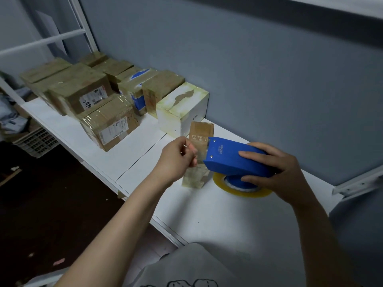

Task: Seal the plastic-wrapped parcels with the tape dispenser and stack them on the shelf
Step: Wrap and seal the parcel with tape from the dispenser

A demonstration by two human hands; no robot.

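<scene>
left arm extended forward; left hand curled, thumb and fingers pinching the loose tape end at the dispenser mouth. right hand wraps the blue tape dispenser from the rear, fingers curled round its body. tape roll sits beneath it, close over the white shelf. small brown parcel stands upright on the shelf, just behind the tape end, between both hands. other wrapped parcels grouped further left.

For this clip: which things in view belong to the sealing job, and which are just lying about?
Job: tape dispenser in right hand; tape end pinched by left hand; small upright parcel; wrapped parcels on shelf.
Lying about: plastic crate; crumpled fabric; floor scraps.
</scene>
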